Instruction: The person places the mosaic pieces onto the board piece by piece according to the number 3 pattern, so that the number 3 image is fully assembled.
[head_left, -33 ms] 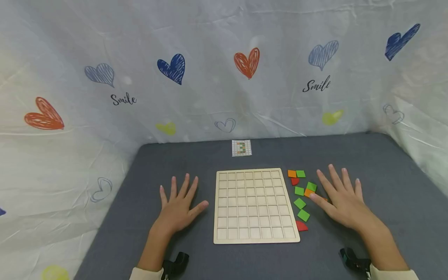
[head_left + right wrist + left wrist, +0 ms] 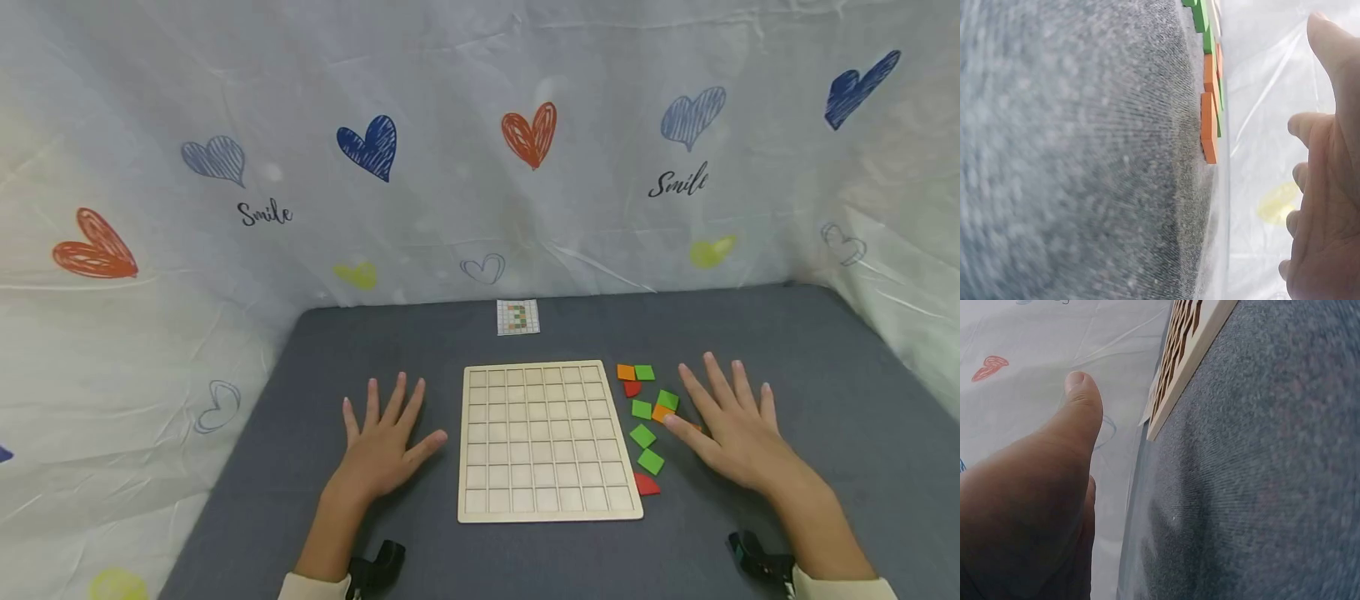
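Observation:
A square wooden grid board (image 2: 550, 442) lies in the middle of the grey table, and its cells hold no pieces. Left of it, my left hand (image 2: 384, 450) is spread with straight fingers and holds nothing. On the other side my right hand (image 2: 738, 429) is also spread and grips nothing. Its thumb overlaps an orange tile (image 2: 662, 413) in the head view. Several green tiles (image 2: 642, 436) and red rounded pieces (image 2: 646, 484) lie between board and right hand. Another orange tile (image 2: 1208, 128) shows in the right wrist view, mostly hidden by the hand from above.
A small printed card (image 2: 517, 317) with a coloured grid pattern lies behind the board, near the table's back edge. A white curtain (image 2: 450, 208) with hearts hangs behind the grey table (image 2: 420, 550). Black wrist devices (image 2: 378, 567) sit at both wrists.

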The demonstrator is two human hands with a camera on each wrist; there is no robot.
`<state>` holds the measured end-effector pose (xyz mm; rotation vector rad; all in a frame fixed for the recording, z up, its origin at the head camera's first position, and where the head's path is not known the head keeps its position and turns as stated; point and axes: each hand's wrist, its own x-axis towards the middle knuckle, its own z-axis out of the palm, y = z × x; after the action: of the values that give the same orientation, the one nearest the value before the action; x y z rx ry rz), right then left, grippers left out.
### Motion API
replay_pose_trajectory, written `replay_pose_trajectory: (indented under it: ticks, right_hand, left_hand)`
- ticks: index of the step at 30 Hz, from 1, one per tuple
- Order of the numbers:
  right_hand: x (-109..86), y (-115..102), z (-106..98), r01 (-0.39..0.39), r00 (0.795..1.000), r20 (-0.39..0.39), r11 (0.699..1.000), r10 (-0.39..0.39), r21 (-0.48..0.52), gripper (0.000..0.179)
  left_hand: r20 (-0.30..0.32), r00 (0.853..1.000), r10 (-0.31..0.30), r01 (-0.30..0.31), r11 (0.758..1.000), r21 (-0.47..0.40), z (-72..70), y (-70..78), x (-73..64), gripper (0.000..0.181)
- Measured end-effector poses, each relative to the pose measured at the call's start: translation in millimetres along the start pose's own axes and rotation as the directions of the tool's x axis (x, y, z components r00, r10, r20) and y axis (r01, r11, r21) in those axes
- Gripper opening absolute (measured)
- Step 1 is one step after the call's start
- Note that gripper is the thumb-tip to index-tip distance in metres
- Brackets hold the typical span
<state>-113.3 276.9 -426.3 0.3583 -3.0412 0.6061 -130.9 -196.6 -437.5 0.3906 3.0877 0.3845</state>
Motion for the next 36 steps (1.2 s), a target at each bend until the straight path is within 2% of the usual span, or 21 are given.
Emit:
replay_pose_trajectory:
  ticks: [14, 21, 25, 31, 36]
  right_hand:
    - [-3.8, 2, -1, -0.002, 0.999, -0.046, 1.000, 0.003, 0.006, 0.084]
    - [0.2, 0, 1, -0.014, 1.000, -0.015, 0.999, 0.015, 0.029, 0.083]
    - [5.6, -4, 0, -0.015, 1.000, 0.019, 0.999, 0.014, 0.051, 0.083]
    - [21.3, -13, 0, 0.063, 0.995, 0.077, 0.997, -0.066, 0.034, 0.071]
    - [42.1, -20, 2, 0.176, 0.984, 0.044, 0.983, -0.174, -0.049, 0.057]
  left_hand:
    - [0.005, 1.000, 0.013, -0.013, 1.000, -0.005, 1.1, 1.1, 2.4, 0.089]
    - [0.018, 1.000, 0.023, -0.023, 1.000, -0.005, 0.6, 5.6, 0.0, 0.088]
    - [0.026, 0.998, 0.060, -0.060, 0.998, -0.015, 1.5, 11.1, 2.8, 0.088]
    - [0.115, 0.986, 0.123, -0.112, 0.989, -0.099, 3.9, 19.0, 5.4, 0.086]
    - [0.175, 0.971, 0.164, -0.142, 0.981, -0.130, 4.1, 26.4, 6.8, 0.087]
